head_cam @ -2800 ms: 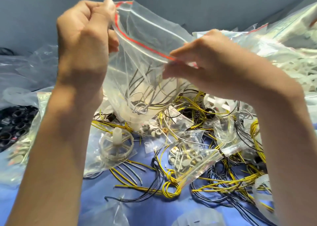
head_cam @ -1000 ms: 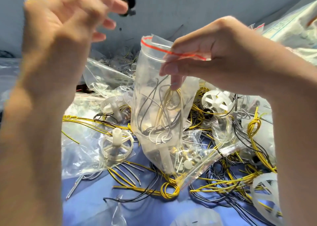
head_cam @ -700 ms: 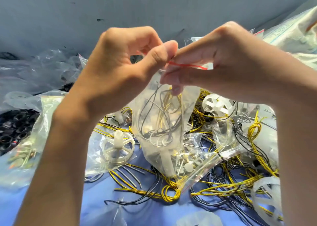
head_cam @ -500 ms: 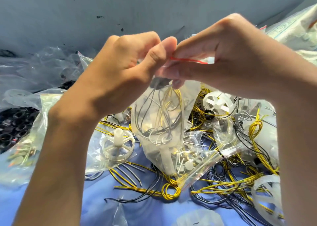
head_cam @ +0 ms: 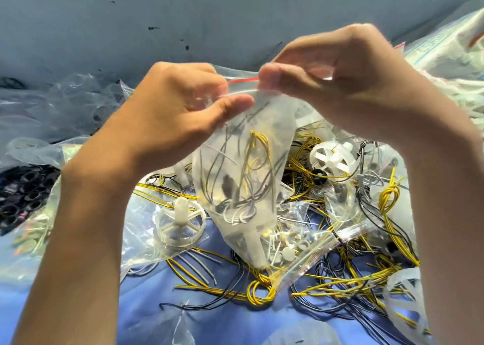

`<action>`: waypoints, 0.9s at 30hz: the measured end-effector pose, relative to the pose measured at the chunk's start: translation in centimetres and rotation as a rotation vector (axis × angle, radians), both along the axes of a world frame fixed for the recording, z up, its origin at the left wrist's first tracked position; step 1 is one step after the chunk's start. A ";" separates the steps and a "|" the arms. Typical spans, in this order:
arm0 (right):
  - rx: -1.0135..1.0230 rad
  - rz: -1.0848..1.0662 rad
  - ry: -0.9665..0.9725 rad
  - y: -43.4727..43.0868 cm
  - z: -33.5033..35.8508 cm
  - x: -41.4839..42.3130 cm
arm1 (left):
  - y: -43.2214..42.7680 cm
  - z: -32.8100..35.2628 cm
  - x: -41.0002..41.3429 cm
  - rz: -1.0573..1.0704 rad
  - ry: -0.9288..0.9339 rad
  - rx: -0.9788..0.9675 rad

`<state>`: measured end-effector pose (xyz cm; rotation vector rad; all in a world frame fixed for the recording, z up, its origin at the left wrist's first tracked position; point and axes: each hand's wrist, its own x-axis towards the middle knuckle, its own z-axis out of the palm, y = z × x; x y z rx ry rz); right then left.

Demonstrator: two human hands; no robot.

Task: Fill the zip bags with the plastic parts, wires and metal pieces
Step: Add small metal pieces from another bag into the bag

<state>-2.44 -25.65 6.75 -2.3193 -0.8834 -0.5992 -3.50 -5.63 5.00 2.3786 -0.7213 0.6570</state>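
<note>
Two hands meet at upper centre: our left hand (head_cam: 167, 114) and our right hand (head_cam: 348, 82) each pinch the red-striped mouth of a clear zip bag (head_cam: 241, 177) between thumb and fingers. We see yellow and grey wires (head_cam: 255, 150) inside it, above the littered blue tabletop (head_cam: 146, 313).

Two hands, a left hand (head_cam: 167, 119) and a right hand (head_cam: 348, 82), are pinching one zip bag (head_cam: 243, 177), while three white spoked wheels (head_cam: 180, 221) (head_cam: 331, 158) (head_cam: 403, 302) and one small bag of metal pieces (head_cam: 296, 247) are lying among yellow and black wires (head_cam: 262, 293) too tangled to count.
</note>
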 end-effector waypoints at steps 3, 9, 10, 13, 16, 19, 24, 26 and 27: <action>0.064 -0.067 -0.017 0.3 -0.2 0.8 | 0.4 0.2 0.1 0.067 -0.084 -0.022; -0.157 -0.229 0.246 0.0 -1.7 2.5 | 0.4 -0.1 0.5 0.258 -0.188 -0.087; -0.188 -0.245 0.300 -0.1 -2.0 2.7 | 0.4 -0.1 0.5 0.303 -0.213 -0.099; -0.356 -0.318 0.372 -0.3 -2.6 3.1 | 0.4 0.1 0.4 0.434 -0.289 -0.137; -0.682 -0.231 0.508 0.1 -3.3 3.1 | 0.4 0.2 0.3 0.521 -0.305 -0.120; -0.836 -0.168 0.588 0.9 -4.5 3.6 | 0.4 0.1 0.3 0.537 -0.286 -0.107; -0.778 -0.098 0.729 1.2 -5.8 4.5 | 0.2 0.1 0.2 0.517 -0.265 -0.119; -0.761 -0.084 0.731 1.2 -5.9 4.5 | 0.2 0.1 0.2 0.511 -0.274 -0.132; -0.758 -0.081 0.728 1.2 -5.9 4.5 | 0.2 0.1 0.2 0.511 -0.276 -0.137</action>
